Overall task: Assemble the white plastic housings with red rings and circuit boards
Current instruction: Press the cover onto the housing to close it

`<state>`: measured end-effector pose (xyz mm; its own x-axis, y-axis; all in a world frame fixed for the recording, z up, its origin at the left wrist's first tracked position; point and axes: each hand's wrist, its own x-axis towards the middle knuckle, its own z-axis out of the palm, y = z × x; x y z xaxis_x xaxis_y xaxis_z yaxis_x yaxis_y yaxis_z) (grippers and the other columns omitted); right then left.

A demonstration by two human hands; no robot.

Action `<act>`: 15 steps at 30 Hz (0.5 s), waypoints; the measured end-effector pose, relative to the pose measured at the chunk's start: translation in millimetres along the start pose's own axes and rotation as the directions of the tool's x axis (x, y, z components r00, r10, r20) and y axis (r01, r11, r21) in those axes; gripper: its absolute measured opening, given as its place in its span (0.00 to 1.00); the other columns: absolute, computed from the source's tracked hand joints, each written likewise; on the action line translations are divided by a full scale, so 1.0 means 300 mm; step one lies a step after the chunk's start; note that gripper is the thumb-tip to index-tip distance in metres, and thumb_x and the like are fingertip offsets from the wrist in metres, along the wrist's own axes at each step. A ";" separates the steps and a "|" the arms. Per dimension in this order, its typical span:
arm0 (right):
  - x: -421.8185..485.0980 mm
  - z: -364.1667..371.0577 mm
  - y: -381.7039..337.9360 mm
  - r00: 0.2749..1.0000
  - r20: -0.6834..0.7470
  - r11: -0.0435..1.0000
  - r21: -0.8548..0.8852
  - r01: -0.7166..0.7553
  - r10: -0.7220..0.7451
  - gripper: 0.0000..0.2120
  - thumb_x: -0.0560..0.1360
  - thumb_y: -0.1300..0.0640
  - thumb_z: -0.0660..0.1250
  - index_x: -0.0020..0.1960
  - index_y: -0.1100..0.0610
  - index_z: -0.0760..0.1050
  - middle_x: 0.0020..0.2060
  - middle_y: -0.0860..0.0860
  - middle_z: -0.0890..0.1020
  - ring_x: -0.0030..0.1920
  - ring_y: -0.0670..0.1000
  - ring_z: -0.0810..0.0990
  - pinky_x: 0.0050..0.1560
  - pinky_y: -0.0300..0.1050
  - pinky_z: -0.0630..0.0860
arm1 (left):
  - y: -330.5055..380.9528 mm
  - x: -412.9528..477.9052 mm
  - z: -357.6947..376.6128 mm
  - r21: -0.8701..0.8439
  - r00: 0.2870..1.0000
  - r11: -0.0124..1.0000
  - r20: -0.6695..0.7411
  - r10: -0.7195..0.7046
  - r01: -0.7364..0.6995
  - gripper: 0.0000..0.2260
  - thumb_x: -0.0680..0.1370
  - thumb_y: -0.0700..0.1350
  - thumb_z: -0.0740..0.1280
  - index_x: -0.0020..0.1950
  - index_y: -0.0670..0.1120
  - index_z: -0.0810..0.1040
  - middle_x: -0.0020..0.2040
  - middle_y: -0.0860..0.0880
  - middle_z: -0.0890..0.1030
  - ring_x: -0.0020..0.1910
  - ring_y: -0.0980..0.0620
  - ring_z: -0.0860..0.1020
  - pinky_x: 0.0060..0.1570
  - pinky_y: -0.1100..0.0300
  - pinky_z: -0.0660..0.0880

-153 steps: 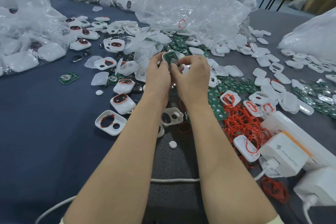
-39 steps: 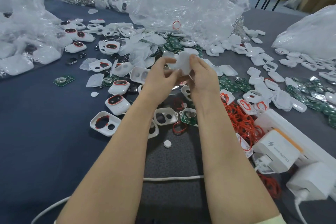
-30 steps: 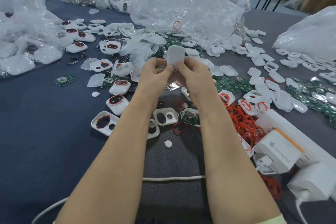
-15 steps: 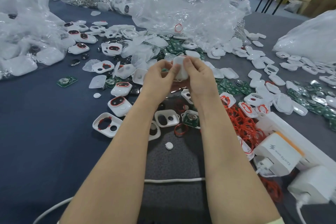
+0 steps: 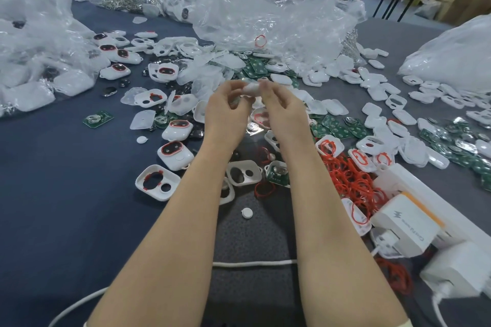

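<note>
1. Here, the left hand [image 5: 228,111] and right hand [image 5: 285,111] meet above the dark blue, cloth-covered table [image 5: 53,207]. Their curled fingertips pinch one smooth white housing [image 5: 251,88] between them; it is blurred, so its details are unclear.
2. Left of the left forearm lies an open shell [image 5: 158,182], a rounded white rectangle with one oval hole and one round hole.
3. Thin red rings [image 5: 350,180] tangle in a loose heap just right of the right forearm.
4. Flat green circuit boards [image 5: 337,129] lie scattered beyond that heap.
5. Crinkled clear plastic bags [image 5: 265,13] stand at the table's far side.
</note>
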<state>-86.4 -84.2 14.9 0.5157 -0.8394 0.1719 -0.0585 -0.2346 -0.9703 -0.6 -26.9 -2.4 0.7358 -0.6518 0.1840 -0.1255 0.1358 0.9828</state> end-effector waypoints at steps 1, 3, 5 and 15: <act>-0.002 -0.001 -0.004 0.998 0.036 0.998 0.050 -0.044 0.043 0.08 0.79 0.52 0.64 0.54 0.53 0.79 0.42 0.51 0.83 0.38 0.47 0.79 0.45 0.44 0.78 | 0.005 0.003 0.000 -0.079 0.999 0.996 -0.019 -0.032 0.030 0.07 0.80 0.38 0.61 0.53 0.47 0.77 0.49 0.47 0.83 0.49 0.50 0.82 0.55 0.54 0.78; -0.003 0.001 -0.006 0.994 0.085 0.982 0.168 -0.087 0.073 0.07 0.78 0.60 0.66 0.53 0.51 0.78 0.40 0.54 0.83 0.37 0.49 0.79 0.44 0.43 0.79 | 0.017 0.004 -0.001 -0.257 0.996 0.963 -0.027 -0.086 0.077 0.08 0.82 0.38 0.60 0.54 0.47 0.77 0.42 0.51 0.82 0.44 0.54 0.81 0.53 0.58 0.78; -0.001 0.007 0.000 0.998 0.066 0.988 0.153 -0.027 0.017 0.09 0.77 0.64 0.66 0.51 0.50 0.76 0.41 0.58 0.83 0.41 0.52 0.82 0.49 0.45 0.81 | 0.025 -0.003 0.000 -0.293 0.995 0.952 -0.025 -0.096 0.084 0.09 0.81 0.41 0.63 0.61 0.48 0.73 0.41 0.52 0.81 0.44 0.55 0.80 0.54 0.59 0.78; 0.006 0.016 0.020 0.999 0.026 1.000 0.018 0.023 -0.024 0.12 0.78 0.60 0.65 0.60 0.52 0.70 0.44 0.56 0.84 0.46 0.54 0.84 0.55 0.55 0.79 | 0.021 -0.002 -0.019 -0.071 0.998 0.996 -0.019 -0.055 0.053 0.11 0.78 0.39 0.67 0.57 0.51 0.73 0.51 0.41 0.82 0.49 0.46 0.81 0.53 0.55 0.78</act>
<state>-81.7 -84.6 8.6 0.5392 -0.8204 0.1904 -0.0306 -0.2450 -0.9690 1.9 -21.5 3.6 0.7541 -0.6438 0.1296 -0.0385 0.1537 0.9874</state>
